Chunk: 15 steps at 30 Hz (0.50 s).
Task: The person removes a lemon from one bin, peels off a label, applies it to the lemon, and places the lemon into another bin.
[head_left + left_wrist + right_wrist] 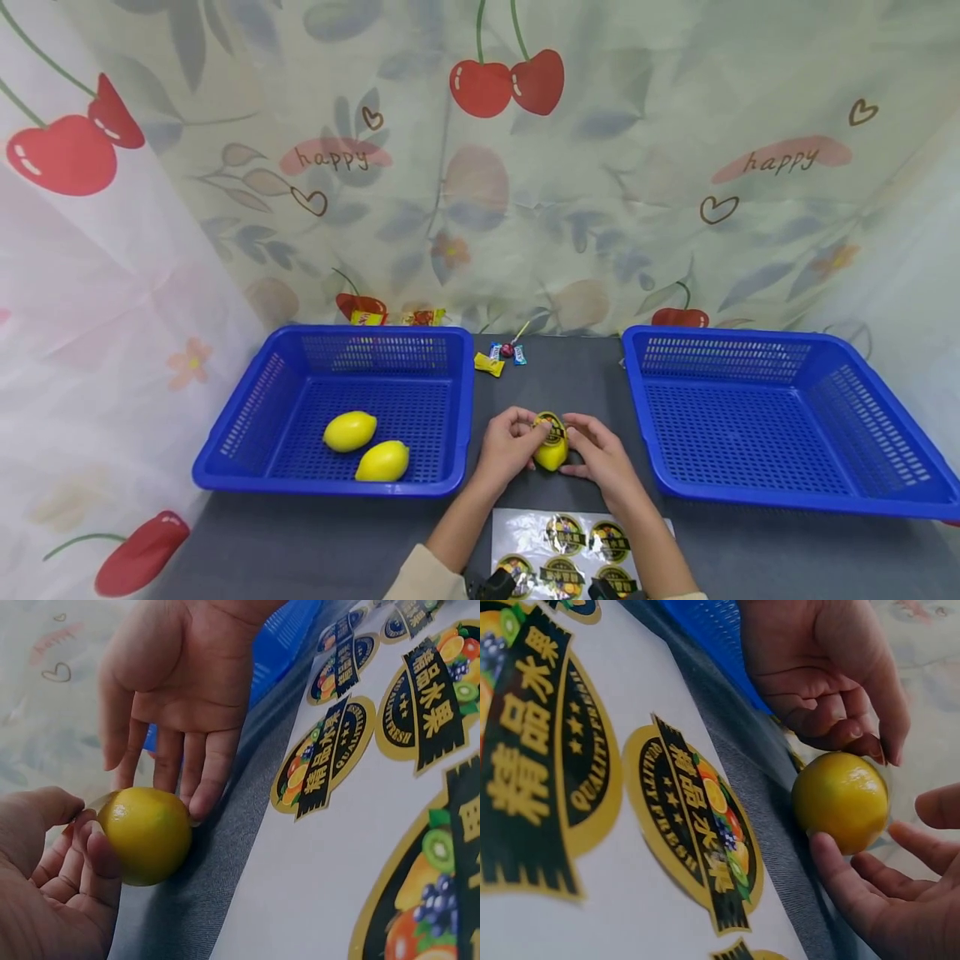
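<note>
A yellow lemon (552, 458) rests on the dark table between the two hands, with a black-and-gold oval sticker (556, 425) against its upper side. My left hand (507, 444) pinches the sticker's edge between thumb and forefinger; the left wrist view shows this pale edge beside the lemon (154, 838). From the other side, my right hand (604, 460) touches the lemon with its fingers mostly straight, and the right wrist view has a fingertip against the fruit (840, 799). Closer to me lies a white sticker sheet (517, 527) bearing several fruit-label stickers.
A blue basket (330, 487) at left contains two lemons (350, 432). Another blue basket (795, 500) stands at right. Small wrapped candies (489, 364) and a lollipop (507, 350) lie at the back, before a cherry-printed curtain (600, 208).
</note>
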Each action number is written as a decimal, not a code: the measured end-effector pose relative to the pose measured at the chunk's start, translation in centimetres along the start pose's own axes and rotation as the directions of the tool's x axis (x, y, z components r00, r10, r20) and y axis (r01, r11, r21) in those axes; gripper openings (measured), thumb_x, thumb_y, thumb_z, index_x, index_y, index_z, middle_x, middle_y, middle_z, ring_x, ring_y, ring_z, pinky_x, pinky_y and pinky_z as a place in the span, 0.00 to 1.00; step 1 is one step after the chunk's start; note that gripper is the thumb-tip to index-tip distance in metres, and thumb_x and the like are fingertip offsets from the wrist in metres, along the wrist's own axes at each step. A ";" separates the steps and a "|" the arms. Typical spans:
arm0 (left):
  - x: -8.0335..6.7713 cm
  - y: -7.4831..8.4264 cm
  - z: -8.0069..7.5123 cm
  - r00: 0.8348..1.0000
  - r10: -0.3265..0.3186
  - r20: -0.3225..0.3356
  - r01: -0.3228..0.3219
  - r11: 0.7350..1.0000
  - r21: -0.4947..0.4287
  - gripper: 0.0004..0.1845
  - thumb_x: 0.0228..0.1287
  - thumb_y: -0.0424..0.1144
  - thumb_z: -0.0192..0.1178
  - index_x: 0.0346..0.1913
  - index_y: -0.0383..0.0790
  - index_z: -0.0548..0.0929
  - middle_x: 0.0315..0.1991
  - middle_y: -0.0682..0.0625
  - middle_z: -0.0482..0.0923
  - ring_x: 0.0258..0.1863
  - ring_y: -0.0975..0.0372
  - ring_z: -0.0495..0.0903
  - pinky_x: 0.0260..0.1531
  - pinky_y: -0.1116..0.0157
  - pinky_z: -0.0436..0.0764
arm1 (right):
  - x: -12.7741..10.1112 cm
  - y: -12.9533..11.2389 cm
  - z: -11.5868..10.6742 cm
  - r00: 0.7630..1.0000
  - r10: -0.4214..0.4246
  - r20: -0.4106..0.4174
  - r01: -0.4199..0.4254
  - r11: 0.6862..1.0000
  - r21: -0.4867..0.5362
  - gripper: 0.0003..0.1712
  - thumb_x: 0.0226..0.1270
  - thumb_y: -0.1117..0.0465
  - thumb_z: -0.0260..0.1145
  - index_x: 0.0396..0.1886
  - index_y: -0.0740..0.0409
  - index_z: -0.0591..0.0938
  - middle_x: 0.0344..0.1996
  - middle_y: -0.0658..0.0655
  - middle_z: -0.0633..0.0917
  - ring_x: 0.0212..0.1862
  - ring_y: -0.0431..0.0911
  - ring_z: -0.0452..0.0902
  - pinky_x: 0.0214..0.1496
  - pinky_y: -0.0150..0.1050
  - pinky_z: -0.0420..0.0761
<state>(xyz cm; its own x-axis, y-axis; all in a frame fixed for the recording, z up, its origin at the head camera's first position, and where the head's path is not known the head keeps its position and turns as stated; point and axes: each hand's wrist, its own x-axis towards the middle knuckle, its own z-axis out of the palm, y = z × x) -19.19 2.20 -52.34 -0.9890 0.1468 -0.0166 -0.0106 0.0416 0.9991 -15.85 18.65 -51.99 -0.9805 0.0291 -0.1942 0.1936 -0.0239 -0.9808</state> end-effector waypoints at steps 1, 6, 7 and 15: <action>0.0 0.0 0.0 1.000 0.001 0.001 -0.001 1.000 0.006 0.12 0.62 0.38 0.70 0.41 0.33 0.82 0.18 0.52 0.77 0.11 0.64 0.71 0.13 0.68 0.76 | 0.0 0.1 0.0 1.000 -0.003 -0.001 0.003 1.000 0.005 0.22 0.79 0.61 0.55 0.67 0.65 0.72 0.64 0.66 0.74 0.54 0.54 0.76 0.45 0.50 0.85; 0.1 0.0 0.0 1.000 -0.003 -0.001 0.003 0.999 0.034 0.11 0.62 0.38 0.70 0.41 0.33 0.82 0.18 0.52 0.78 0.12 0.64 0.73 0.15 0.63 0.80 | 0.3 0.5 0.3 1.000 -0.018 -0.020 0.018 1.000 0.010 0.21 0.79 0.60 0.56 0.65 0.66 0.74 0.60 0.66 0.76 0.54 0.53 0.76 0.39 0.49 0.86; 0.1 0.0 -0.1 1.000 -0.005 0.000 0.005 0.999 0.040 0.11 0.62 0.38 0.69 0.41 0.33 0.82 0.18 0.52 0.78 0.12 0.64 0.74 0.15 0.63 0.81 | 0.4 0.7 0.4 0.999 -0.019 -0.031 0.019 1.000 0.006 0.21 0.79 0.60 0.57 0.64 0.66 0.74 0.59 0.66 0.76 0.53 0.53 0.76 0.38 0.49 0.87; 0.2 -0.1 -0.1 1.000 0.021 0.021 -0.021 0.999 0.037 0.12 0.61 0.36 0.69 0.41 0.31 0.81 0.17 0.52 0.77 0.11 0.64 0.74 0.16 0.60 0.82 | 1.4 1.3 1.1 0.988 -0.048 -0.148 0.035 0.996 -0.086 0.23 0.73 0.52 0.66 0.55 0.67 0.81 0.45 0.62 0.82 0.38 0.48 0.80 0.29 0.44 0.86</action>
<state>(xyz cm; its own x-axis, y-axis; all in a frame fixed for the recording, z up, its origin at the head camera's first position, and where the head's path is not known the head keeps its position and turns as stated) -19.43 2.13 -52.47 -0.9858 0.1681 0.0032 0.0159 0.0745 0.9971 -17.01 17.52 -53.57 -0.9729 0.1778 -0.1479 0.1612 0.0631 -0.9849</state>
